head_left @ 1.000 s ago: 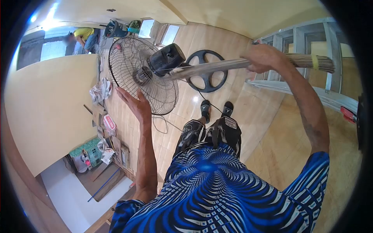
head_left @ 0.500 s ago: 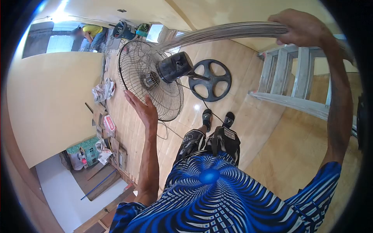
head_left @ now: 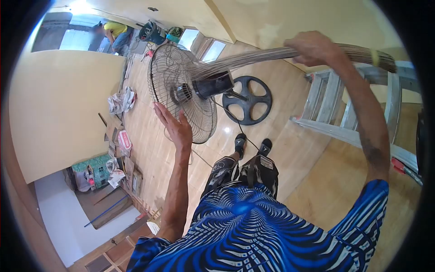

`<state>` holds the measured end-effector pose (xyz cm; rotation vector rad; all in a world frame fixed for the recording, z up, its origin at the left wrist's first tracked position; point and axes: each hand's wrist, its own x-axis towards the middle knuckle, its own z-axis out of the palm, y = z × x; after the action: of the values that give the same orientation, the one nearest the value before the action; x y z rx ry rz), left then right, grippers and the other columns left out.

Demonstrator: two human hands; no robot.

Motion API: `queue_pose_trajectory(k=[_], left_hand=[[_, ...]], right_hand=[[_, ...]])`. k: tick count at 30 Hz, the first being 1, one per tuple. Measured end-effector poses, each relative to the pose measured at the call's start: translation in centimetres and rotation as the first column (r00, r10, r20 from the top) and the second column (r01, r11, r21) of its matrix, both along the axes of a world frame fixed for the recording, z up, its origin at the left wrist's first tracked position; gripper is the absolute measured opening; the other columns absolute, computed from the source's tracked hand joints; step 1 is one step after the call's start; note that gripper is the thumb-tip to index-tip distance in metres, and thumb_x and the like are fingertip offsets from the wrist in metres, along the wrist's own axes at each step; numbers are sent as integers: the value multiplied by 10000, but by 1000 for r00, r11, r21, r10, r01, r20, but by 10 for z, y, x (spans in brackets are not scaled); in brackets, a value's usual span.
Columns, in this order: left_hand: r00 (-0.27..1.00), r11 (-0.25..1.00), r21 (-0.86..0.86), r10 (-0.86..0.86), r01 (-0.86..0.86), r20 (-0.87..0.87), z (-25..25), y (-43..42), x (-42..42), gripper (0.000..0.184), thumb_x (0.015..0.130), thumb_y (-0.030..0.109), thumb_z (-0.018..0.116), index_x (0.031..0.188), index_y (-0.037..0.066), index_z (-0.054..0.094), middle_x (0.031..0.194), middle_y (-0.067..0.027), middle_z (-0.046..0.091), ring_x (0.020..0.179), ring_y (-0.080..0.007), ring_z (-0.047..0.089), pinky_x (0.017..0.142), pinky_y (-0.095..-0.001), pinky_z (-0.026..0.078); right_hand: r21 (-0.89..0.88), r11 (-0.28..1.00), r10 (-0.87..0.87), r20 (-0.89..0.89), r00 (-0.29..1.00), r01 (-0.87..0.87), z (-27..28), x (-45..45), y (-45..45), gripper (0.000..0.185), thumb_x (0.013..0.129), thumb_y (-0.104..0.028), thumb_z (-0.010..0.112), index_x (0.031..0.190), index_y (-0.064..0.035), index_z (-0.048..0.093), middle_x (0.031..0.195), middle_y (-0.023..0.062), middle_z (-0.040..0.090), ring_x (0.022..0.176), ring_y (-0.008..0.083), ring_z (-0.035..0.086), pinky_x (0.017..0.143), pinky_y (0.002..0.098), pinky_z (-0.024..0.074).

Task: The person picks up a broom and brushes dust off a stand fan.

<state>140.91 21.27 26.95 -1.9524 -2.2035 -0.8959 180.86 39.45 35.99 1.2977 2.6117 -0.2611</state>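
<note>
A stick broom [head_left: 258,57] is gripped by my right hand [head_left: 313,49], its fingers wrapped around the bundle. The loose tips of its bristles lie across the back of a black stand fan [head_left: 213,85], blurred over the wire grille [head_left: 203,119]. On the broom's other end, at the right, there is a yellowish band. My left hand [head_left: 179,130] rests against the lower left of the grille with its fingers stretched out, not wrapped around anything. Below the motor, the round four-spoked fan base [head_left: 247,109] stands on the floor, partly behind the motor.
An aluminium ladder [head_left: 333,129] leans at the right. A fan cord runs past my feet. Cardboard and plastic scraps [head_left: 121,100] line the left wall. Farther off are a dark bucket [head_left: 152,34] and a crouching person in a yellow shirt [head_left: 116,30].
My right hand has shifted left and slightly down with the broom, bringing its banded end into view. My left hand stays at the grille, and the fan appears a little farther right.
</note>
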Motion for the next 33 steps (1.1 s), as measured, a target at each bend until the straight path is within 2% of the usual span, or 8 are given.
queue_pose_trajectory(k=[8,12,18,20,23,26,30,33], left_hand=[[1000,1000,-9,28,-28,12,0,-5,1,746,863,13,569,1447,-23,107,1486,-278,131,1386,-415,144,1116,-455,213],[1000,1000,-12,12,-13,-26,1,-3,-1,756,859,13,574,1449,-21,102,1487,-275,132,1385,-416,144,1120,-459,201],[999,998,-27,50,-50,20,-2,-6,-3,760,856,16,576,1447,-27,100,1483,-279,141,1386,-419,135,1122,-472,188],[1000,999,-32,19,-19,8,0,-6,3,757,857,18,574,1444,-34,100,1478,-288,145,1385,-423,132,1123,-475,182],[999,1000,-27,6,-8,-45,-1,-2,3,765,852,14,575,1442,-40,93,1477,-291,148,1383,-425,136,1125,-473,177],[999,999,-19,39,-39,9,-5,0,-7,764,851,7,572,1444,-37,93,1479,-286,152,1385,-423,135,1125,-471,177],[1000,1000,-15,20,-20,-18,-3,-5,-3,752,854,11,571,1441,-40,103,1475,-293,153,1379,-430,149,1124,-469,182],[1000,1000,-21,-10,9,-9,-2,-3,3,753,854,9,570,1442,-39,103,1477,-290,149,1381,-425,148,1124,-467,181]], right_hand=[[-228,906,-405,-225,886,356,6,63,13,440,771,-253,686,1146,-60,561,991,174,617,971,346,574,865,433,447],[-151,987,-33,113,993,50,-7,2,9,501,773,-289,685,1212,-86,553,1056,168,618,1013,319,580,869,423,453],[-7,993,-116,-92,989,115,-6,24,28,512,770,-308,685,1208,-78,554,1088,153,617,1031,316,572,875,429,455],[-211,943,-283,-91,955,259,0,28,29,517,770,-300,682,1216,-74,546,1077,159,621,1035,322,570,885,430,453],[-153,988,-13,132,991,33,-13,-10,24,538,771,-291,682,1237,-71,528,1057,163,623,997,332,583,878,431,456],[-219,966,-143,-9,990,137,-32,-27,28,489,762,-285,692,1177,-64,560,1005,161,628,982,325,591,858,439,464],[-199,959,-248,-233,940,203,-2,14,37,389,755,-265,690,1043,-24,589,934,164,633,796,291,639,685,409,513],[-322,943,-61,88,994,87,23,-12,40,386,758,-219,656,1069,0,586,831,158,640,552,261,621,502,357,506]])
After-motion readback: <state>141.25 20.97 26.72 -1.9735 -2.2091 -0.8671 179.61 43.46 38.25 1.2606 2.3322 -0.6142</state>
